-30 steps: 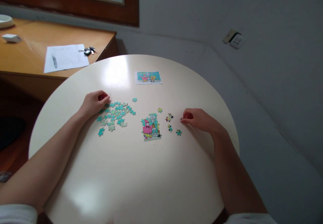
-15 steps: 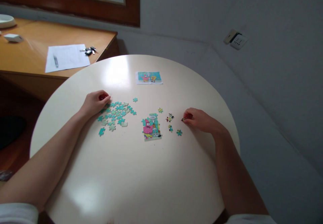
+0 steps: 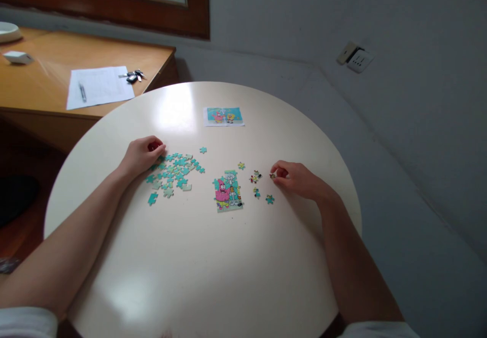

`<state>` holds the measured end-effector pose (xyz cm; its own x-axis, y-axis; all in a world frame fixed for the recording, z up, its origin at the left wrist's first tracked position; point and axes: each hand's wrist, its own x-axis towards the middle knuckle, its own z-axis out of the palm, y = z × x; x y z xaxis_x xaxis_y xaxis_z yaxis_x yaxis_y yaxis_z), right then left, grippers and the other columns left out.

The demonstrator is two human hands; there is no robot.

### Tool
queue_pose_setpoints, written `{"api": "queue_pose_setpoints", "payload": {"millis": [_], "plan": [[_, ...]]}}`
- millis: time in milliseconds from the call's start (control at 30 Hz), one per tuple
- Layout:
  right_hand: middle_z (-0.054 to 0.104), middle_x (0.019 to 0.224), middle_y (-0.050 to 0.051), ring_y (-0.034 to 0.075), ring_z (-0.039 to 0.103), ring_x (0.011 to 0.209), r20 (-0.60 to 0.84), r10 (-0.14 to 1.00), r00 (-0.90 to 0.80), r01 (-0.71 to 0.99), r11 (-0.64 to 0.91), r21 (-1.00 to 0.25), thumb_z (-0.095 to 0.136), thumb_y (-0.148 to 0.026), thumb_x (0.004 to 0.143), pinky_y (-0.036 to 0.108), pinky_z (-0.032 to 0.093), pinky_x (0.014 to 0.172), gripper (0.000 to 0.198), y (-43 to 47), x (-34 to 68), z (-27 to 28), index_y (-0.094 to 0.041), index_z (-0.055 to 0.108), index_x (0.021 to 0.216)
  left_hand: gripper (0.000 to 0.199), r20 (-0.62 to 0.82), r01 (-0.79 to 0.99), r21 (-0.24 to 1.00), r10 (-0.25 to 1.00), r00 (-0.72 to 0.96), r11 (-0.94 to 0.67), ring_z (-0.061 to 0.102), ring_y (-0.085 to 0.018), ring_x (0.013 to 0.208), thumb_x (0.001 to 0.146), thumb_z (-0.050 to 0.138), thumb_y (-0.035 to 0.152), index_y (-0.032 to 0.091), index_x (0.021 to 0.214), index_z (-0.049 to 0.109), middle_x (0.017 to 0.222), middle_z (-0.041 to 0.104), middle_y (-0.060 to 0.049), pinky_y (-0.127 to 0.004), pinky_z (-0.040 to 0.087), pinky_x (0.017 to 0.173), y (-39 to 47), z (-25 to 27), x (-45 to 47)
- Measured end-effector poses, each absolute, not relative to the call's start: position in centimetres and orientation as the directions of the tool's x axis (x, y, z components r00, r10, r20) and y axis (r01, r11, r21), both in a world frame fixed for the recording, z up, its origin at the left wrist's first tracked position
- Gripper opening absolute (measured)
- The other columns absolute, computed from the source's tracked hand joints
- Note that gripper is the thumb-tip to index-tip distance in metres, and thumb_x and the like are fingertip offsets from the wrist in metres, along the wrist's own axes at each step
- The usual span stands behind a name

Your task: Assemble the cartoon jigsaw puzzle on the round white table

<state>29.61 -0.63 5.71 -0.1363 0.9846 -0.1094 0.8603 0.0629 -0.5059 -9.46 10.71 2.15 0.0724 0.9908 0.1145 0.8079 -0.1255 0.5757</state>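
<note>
My right hand (image 3: 294,176) pinches a small puzzle piece (image 3: 272,175) between thumb and fingertips, just right of a few loose yellow-and-dark puzzle pieces (image 3: 255,177). A teal piece with yellow (image 3: 270,199) lies just below that hand. My left hand (image 3: 144,153) rests curled at the upper left edge of a spread of teal and pale puzzle pieces (image 3: 177,168); whatever its closed fingers hold, if anything, is hidden. Between the hands lies a partly joined puzzle (image 3: 228,192) showing a pink starfish and a pale tall figure.
A printed reference picture (image 3: 224,116) lies toward the far side of the round white table (image 3: 198,262). Behind on the left, a wooden desk (image 3: 41,81) bears a paper sheet (image 3: 101,87), a pen and keys (image 3: 133,76). A wall with a socket (image 3: 359,61) stands at the right.
My right hand has shifted slightly left and up with the piece in its fingers, toward the loose yellow pieces. My left hand stays in place; the whole view has drifted a little.
</note>
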Motion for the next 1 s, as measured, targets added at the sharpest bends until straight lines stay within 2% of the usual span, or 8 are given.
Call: {"api": "queue_pose_setpoints", "payload": {"millis": [167, 267, 367, 567, 767, 900, 1000], "plan": [[0.066, 0.076, 0.003, 0.016, 0.060, 0.072, 0.256, 0.963, -0.077, 0.785, 0.217, -0.580, 0.061, -0.022, 0.076, 0.029, 0.046, 0.068, 0.002, 0.2, 29.2, 4.7, -0.019, 0.061, 0.076, 0.025, 0.113, 0.798, 0.590, 0.991, 0.069, -0.123, 0.055, -0.015, 0.065, 0.072, 0.051, 0.037, 0.016, 0.079, 0.062, 0.071, 0.064, -0.003, -0.025, 0.041, 0.061, 10.8, 2.0, -9.6], [0.069, 0.085, 0.005, 0.018, 0.062, 0.079, 0.373, 0.926, -0.049, 0.718, 0.292, -0.631, 0.059, -0.027, 0.080, 0.031, 0.048, 0.070, 0.007, 0.2, 28.4, 4.3, -0.020, 0.061, 0.078, 0.025, 0.123, 0.794, 0.592, 0.989, 0.079, -0.137, 0.055, -0.016, 0.065, 0.072, 0.051, 0.038, 0.016, 0.078, 0.062, 0.070, 0.064, -0.004, -0.026, 0.041, 0.061, 10.8, 1.9, -9.6], [0.069, 0.081, 0.004, 0.017, 0.063, 0.074, 0.374, 0.926, -0.059, 0.644, 0.321, -0.694, 0.060, -0.031, 0.082, 0.030, 0.049, 0.069, 0.011, -0.1, 27.4, 4.1, -0.020, 0.063, 0.080, 0.027, 0.132, 0.792, 0.593, 0.988, 0.085, -0.147, 0.055, -0.016, 0.064, 0.071, 0.051, 0.040, 0.016, 0.078, 0.062, 0.070, 0.064, -0.005, -0.027, 0.042, 0.061, 10.9, 1.9, -9.6], [0.069, 0.080, 0.004, 0.015, 0.061, 0.073, 0.434, 0.891, -0.137, 0.564, 0.430, -0.705, 0.055, -0.035, 0.087, 0.028, 0.047, 0.065, 0.020, -0.3, 26.3, 4.0, -0.022, 0.070, 0.085, 0.027, 0.114, 0.796, 0.592, 0.991, 0.076, -0.129, 0.056, -0.017, 0.066, 0.072, 0.050, 0.040, 0.017, 0.079, 0.062, 0.071, 0.064, -0.004, -0.027, 0.043, 0.061, 10.8, 1.9, -9.6], [0.069, 0.077, 0.002, 0.014, 0.058, 0.066, 0.208, 0.966, -0.152, 0.562, 0.258, -0.786, 0.062, -0.036, 0.082, 0.028, 0.047, 0.065, 0.024, -0.9, 25.2, 4.1, -0.022, 0.068, 0.100, 0.026, 0.117, 0.808, 0.573, 0.990, 0.082, -0.135, 0.055, -0.017, 0.066, 0.072, 0.050, 0.040, 0.018, 0.078, 0.062, 0.071, 0.064, -0.004, -0.028, 0.042, 0.063, 10.7, 2.3, -9.4], [0.070, 0.077, 0.003, 0.014, 0.057, 0.067, 0.185, 0.960, -0.210, 0.559, 0.273, -0.783, 0.062, -0.034, 0.081, 0.028, 0.046, 0.065, 0.016, -1.3, 24.5, 4.4, -0.021, 0.069, 0.083, 0.023, 0.098, 0.812, 0.574, 0.994, 0.057, -0.103, 0.055, -0.016, 0.066, 0.073, 0.051, 0.039, 0.019, 0.077, 0.062, 0.070, 0.065, -0.003, -0.026, 0.042, 0.063, 10.6, 2.4, -9.3], [0.070, 0.079, 0.004, 0.014, 0.059, 0.069, 0.194, 0.940, -0.281, 0.533, 0.321, -0.783, 0.056, -0.031, 0.084, 0.027, 0.045, 0.065, 0.017, -1.2, 24.3, 4.3, -0.021, 0.070, 0.082, 0.024, 0.103, 0.808, 0.579, 0.993, 0.058, -0.107, 0.054, -0.016, 0.066, 0.073, 0.051, 0.039, 0.019, 0.077, 0.062, 0.070, 0.065, -0.003, -0.026, 0.041, 0.063, 10.6, 2.2, -9.4]]}}
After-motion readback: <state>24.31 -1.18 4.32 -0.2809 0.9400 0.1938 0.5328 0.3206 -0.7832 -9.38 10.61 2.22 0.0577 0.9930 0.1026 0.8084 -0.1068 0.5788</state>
